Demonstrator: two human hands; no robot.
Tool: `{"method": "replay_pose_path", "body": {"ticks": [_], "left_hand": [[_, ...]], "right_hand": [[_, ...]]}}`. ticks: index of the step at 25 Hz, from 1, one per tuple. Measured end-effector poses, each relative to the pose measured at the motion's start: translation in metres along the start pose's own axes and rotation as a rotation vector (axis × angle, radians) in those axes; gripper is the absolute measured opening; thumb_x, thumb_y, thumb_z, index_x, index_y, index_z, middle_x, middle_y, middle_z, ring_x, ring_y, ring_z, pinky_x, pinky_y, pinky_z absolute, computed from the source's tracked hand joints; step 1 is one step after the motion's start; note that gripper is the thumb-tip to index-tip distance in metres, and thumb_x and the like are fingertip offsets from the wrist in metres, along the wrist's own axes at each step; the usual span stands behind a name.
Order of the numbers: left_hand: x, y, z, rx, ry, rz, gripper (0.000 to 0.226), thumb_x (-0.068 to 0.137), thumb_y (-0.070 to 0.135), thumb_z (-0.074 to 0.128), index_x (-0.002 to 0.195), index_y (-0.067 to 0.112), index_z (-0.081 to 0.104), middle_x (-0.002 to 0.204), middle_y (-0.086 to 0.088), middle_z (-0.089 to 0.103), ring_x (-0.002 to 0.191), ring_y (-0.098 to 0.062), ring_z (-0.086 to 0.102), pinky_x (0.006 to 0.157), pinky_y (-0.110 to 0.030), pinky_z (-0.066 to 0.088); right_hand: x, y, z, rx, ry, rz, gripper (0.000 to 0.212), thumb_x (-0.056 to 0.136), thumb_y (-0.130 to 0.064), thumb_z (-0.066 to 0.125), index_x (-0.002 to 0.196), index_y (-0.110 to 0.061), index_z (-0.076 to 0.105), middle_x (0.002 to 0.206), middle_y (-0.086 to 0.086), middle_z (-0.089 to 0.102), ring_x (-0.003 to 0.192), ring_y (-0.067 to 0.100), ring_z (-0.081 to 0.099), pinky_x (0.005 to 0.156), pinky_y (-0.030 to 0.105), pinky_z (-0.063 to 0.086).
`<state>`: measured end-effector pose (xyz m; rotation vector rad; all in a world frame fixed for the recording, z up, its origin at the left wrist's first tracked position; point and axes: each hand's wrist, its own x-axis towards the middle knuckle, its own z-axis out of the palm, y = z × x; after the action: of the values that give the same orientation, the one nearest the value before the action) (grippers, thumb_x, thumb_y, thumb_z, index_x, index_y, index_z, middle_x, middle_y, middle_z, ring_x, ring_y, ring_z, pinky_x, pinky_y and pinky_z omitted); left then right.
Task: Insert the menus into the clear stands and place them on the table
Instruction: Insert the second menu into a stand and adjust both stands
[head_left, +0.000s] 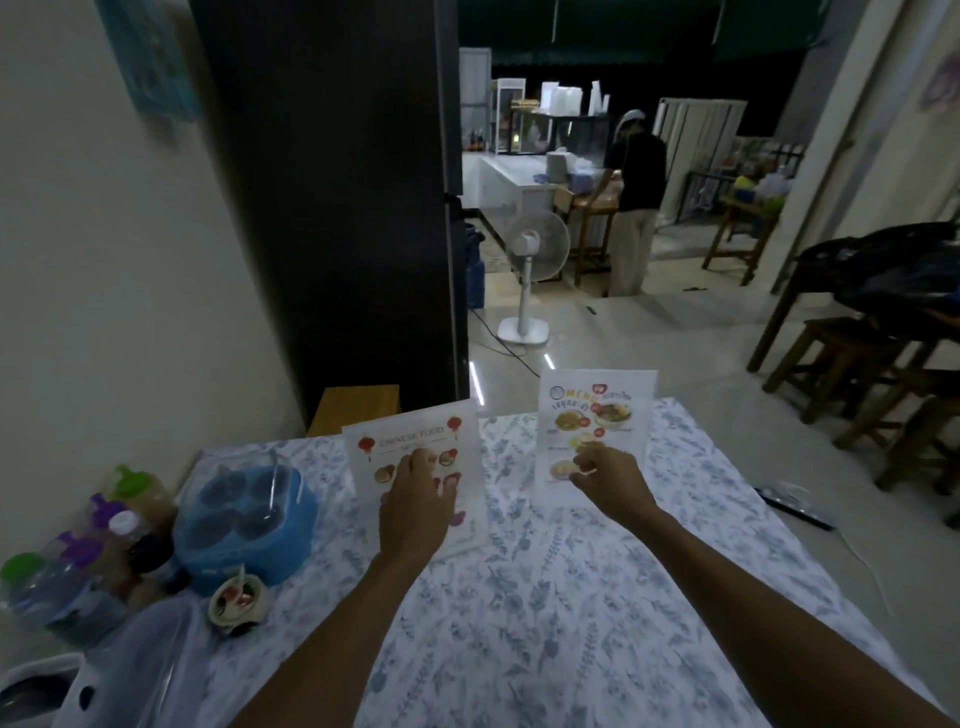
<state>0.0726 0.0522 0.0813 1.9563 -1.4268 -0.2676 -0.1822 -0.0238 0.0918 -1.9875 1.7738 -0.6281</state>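
Observation:
Two clear stands with menus inside stand upright on a table with a blue floral cloth (545, 597). The left stand (410, 441) holds a Chinese food menu with red lanterns. My left hand (415, 509) rests flat against its front, fingers spread over the food pictures. The right stand (597, 405) holds a colourful menu with dish photos. My right hand (608, 480) pinches its lower front with fingertips together. Both stands sit near the far edge of the table, about a hand's width apart.
A blue condiment caddy (249, 519) with a clear lid, several sauce bottles (124, 525) and a small bowl (239, 603) crowd the table's left side. A white fan (530, 254) stands on the floor beyond. Wooden stools (857, 374) are at the right. A person (634, 202) stands far back.

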Motion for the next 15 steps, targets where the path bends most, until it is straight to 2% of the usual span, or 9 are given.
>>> {"method": "replay_pose_path", "body": {"ticks": [2,10,12,15], "left_hand": [[-0.002,0.023,0.016,-0.022,-0.032,0.068,0.032,0.093,0.035,0.060,0.118,0.018,0.049,0.116,-0.004,0.059,0.095,-0.024,0.061,0.072,-0.037,0.052],[0.009,0.079,0.108,-0.052,-0.213,0.202,0.033,0.092,0.037,0.060,0.117,0.021,0.048,0.117,0.001,0.052,0.101,-0.021,0.062,0.070,-0.034,0.048],[0.018,0.081,0.134,0.021,-0.269,0.186,0.044,0.092,0.038,0.061,0.127,0.018,0.045,0.126,-0.003,0.047,0.112,-0.024,0.056,0.075,-0.036,0.048],[0.038,0.079,0.172,0.083,-0.336,0.066,0.068,0.090,0.038,0.064,0.143,0.011,0.032,0.142,-0.010,0.034,0.127,-0.030,0.042,0.088,-0.046,0.049]], "right_hand": [[-0.006,0.017,-0.015,-0.012,0.041,0.041,0.017,0.084,-0.021,0.071,0.097,-0.009,0.072,0.096,0.007,0.072,0.089,0.024,0.067,0.071,0.029,0.049],[-0.008,0.111,-0.034,0.055,0.085,0.228,0.029,0.083,-0.023,0.074,0.109,-0.012,0.067,0.101,0.006,0.072,0.088,0.018,0.066,0.074,0.027,0.051],[0.006,0.133,-0.028,0.061,0.067,0.266,0.030,0.084,-0.023,0.074,0.110,-0.011,0.066,0.101,0.007,0.072,0.090,0.019,0.067,0.076,0.028,0.052],[0.036,0.160,-0.014,0.087,0.030,0.319,0.036,0.085,-0.024,0.073,0.116,-0.008,0.064,0.104,0.009,0.073,0.095,0.021,0.068,0.080,0.029,0.052]]}}
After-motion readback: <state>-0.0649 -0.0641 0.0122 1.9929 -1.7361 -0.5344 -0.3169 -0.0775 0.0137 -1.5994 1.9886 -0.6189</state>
